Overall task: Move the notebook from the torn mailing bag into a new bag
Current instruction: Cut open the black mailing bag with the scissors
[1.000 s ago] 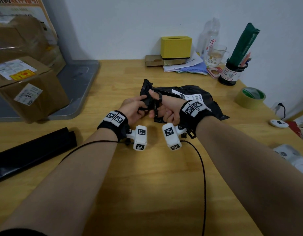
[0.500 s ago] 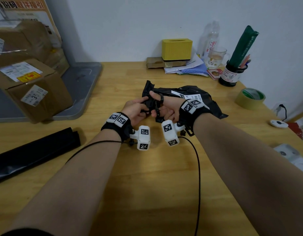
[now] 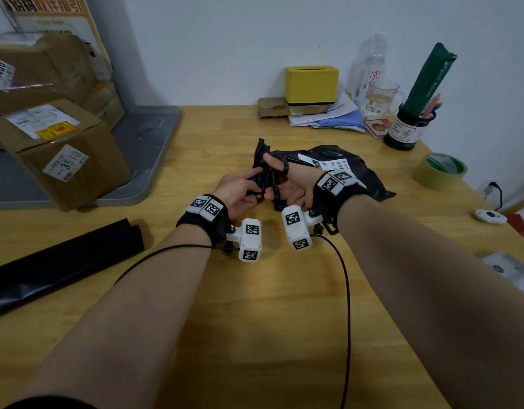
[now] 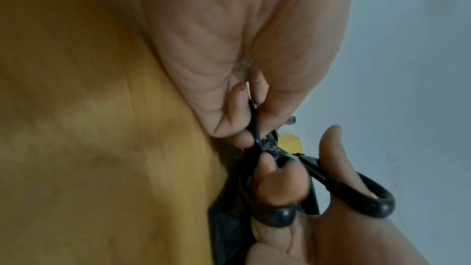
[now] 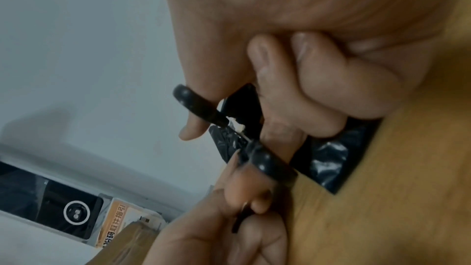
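A crumpled black mailing bag [image 3: 352, 163] with a white label lies on the wooden table [image 3: 255, 320]. The notebook is hidden inside it. My left hand [image 3: 240, 187] pinches the bag's raised left end between thumb and fingers [image 4: 237, 112]. My right hand [image 3: 293, 188] holds black-handled scissors [image 3: 275, 180] at that same end, thumb through one loop [image 5: 196, 106] and fingers through the other [image 4: 275, 215]. The blades are hidden among the fingers and the plastic [image 5: 328, 158]. A folded stack of new black bags [image 3: 63, 261] lies at the left.
Cardboard boxes [image 3: 60, 149] sit on a grey tray at the left. Along the back wall stand a yellow box [image 3: 312, 84], papers, a glass and a pen pot [image 3: 402, 131]. A tape roll [image 3: 439, 171] lies at the right. A black cable [image 3: 346, 290] crosses the table.
Both hands stay at the bag's left end with the scissors. The left thumb has shifted slightly along the plastic; the bag has not moved.
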Action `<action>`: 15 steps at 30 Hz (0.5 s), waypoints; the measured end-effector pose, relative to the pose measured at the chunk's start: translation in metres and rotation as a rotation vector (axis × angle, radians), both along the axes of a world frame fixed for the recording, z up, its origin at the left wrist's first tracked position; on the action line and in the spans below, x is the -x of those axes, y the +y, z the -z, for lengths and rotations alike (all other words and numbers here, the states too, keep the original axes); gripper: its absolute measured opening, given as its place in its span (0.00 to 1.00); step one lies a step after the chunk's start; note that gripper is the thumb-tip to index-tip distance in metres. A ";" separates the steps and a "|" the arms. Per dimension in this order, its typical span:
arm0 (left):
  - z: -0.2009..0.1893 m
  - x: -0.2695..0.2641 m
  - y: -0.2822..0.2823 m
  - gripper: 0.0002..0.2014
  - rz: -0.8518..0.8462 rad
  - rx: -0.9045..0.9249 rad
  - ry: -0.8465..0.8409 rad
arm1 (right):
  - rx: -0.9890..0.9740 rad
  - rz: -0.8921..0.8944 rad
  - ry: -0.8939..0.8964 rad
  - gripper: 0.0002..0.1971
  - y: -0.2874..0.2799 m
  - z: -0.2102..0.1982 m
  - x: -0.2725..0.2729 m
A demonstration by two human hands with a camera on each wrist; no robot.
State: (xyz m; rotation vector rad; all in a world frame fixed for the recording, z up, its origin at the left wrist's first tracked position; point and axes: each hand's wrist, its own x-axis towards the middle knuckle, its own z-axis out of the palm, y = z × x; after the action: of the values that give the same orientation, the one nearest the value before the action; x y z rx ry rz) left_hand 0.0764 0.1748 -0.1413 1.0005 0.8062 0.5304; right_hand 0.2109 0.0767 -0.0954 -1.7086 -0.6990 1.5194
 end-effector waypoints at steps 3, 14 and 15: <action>0.001 0.000 0.001 0.30 -0.005 0.024 -0.018 | 0.012 -0.021 -0.050 0.28 -0.001 0.001 0.003; -0.003 0.003 -0.004 0.30 0.013 0.007 0.017 | -0.026 -0.002 0.066 0.31 0.006 0.008 -0.011; -0.003 0.004 -0.004 0.30 0.013 0.009 0.019 | -0.022 -0.008 0.056 0.30 0.006 0.009 -0.011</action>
State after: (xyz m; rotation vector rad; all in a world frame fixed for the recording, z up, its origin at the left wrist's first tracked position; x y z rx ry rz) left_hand 0.0728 0.1709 -0.1378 1.0032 0.8181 0.5057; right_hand 0.2218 0.0825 -0.1040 -1.6427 -0.6909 1.5535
